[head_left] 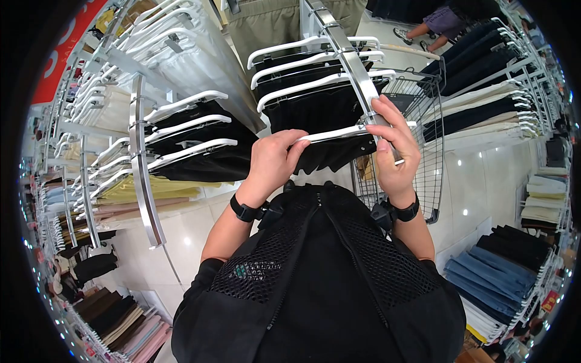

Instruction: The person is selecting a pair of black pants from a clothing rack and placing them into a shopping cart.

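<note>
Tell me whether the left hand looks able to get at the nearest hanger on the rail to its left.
Probably yes. Nothing visible stands between the left hand and the left-rail hanger, though the hand would likely have to release the held hanger first.

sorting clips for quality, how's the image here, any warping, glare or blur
Head view: strong fisheye bending, dark rounded border, rails curving; bright light spots on the glossy floor; both hands look fairly sharp, while the outer edges turn smeared and cramped; black garments lose fold detail.
</note>
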The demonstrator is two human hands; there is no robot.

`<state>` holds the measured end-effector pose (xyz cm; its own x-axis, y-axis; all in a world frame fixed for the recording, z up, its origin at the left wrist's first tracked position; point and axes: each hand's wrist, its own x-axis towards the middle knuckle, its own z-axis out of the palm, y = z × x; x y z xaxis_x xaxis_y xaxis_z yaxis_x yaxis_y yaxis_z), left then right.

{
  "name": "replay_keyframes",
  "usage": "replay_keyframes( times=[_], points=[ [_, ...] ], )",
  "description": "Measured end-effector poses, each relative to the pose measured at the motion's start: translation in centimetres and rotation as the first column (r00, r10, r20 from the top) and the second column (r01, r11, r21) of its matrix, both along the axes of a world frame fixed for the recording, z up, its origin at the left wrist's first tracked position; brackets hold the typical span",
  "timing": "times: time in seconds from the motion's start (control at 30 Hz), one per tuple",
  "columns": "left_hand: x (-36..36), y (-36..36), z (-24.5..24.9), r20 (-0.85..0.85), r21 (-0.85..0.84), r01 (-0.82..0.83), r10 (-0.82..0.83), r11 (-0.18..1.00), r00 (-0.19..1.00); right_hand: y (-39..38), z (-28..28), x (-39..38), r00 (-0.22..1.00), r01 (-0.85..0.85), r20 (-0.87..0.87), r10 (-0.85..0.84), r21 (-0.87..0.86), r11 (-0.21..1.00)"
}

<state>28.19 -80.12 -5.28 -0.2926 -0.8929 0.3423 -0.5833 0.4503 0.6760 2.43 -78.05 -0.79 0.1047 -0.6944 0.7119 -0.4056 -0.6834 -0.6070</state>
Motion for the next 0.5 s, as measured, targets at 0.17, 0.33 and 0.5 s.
replay_keyframes(
  times=[0.17,0.33,0.5],
  points=[
    [0.01,0.03,0.18,0.002,0.021,-0.002,0.002,1.000,1.000,-0.09,-0.10,-0.05,1.000,-0.008,0.007,0.008,-0.001,1.000],
    [-0.07,-0.25,-0.10,-0.003,-0.016,0.001,-0.001,1.000,1.000,-0.13,-0.17,-0.19,1.000,-0.010,0.010,0.010,0.001,1.000],
    [-0.26,-0.53,-0.16,-0.006,-0.010,0.000,0.000,1.000,1.000,-0.24,-0.12,-0.20,1.000,-0.016,0.019,0.016,0.003,1.000]
  ],
)
